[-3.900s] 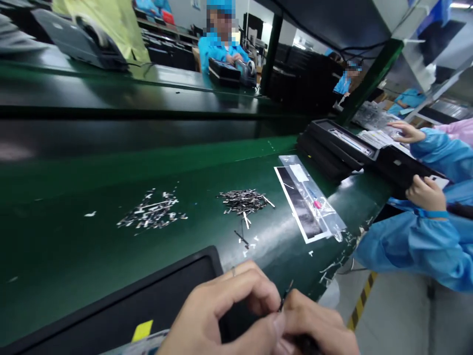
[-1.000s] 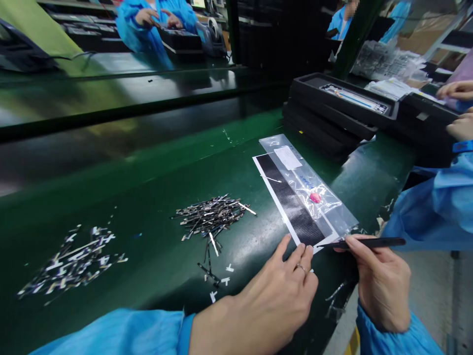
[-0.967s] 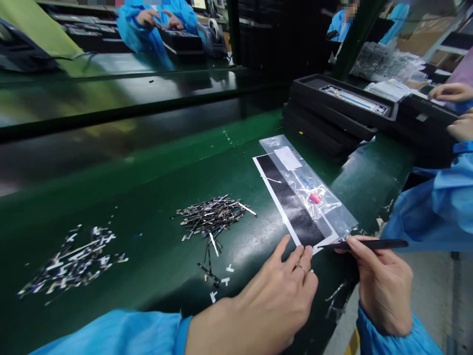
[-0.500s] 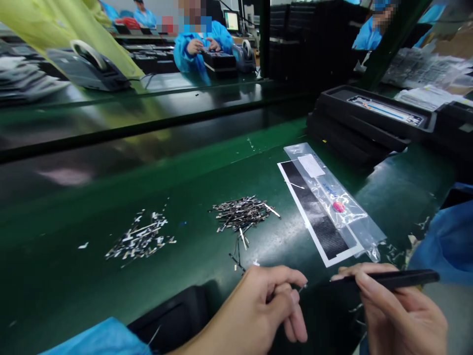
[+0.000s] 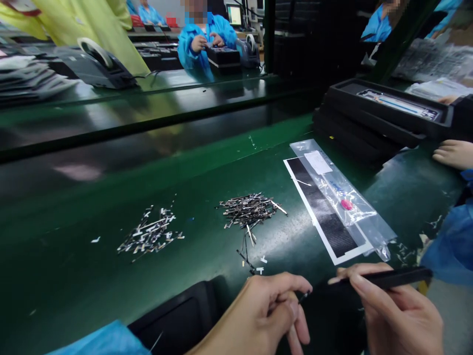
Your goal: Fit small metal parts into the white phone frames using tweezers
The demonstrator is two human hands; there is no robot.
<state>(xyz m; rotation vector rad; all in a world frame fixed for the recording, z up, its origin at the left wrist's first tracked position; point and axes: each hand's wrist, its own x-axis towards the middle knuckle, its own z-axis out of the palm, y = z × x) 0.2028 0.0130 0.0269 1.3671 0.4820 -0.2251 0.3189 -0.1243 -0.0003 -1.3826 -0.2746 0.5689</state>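
My left hand is at the bottom centre, its fingers curled round a small dark strip whose end shows at the fingertips. To its right, my right hand grips black tweezers that point left; their tips are hard to make out. Beyond my hands lies a pile of dark thin strips, with a few loose pieces near my left wrist. Farther left is a second pile of black and white pieces. A black sheet with a white border lies partly under a clear plastic bag.
A black tray sits at the lower left. Stacked black trays stand at the back right, near a co-worker's hand. A tape dispenser and a person in blue are across the bench.
The view has shifted slightly, moving the bench items right. A co-worker's hand has appeared at the right edge. More of the dark strip shows at my left fingertips.
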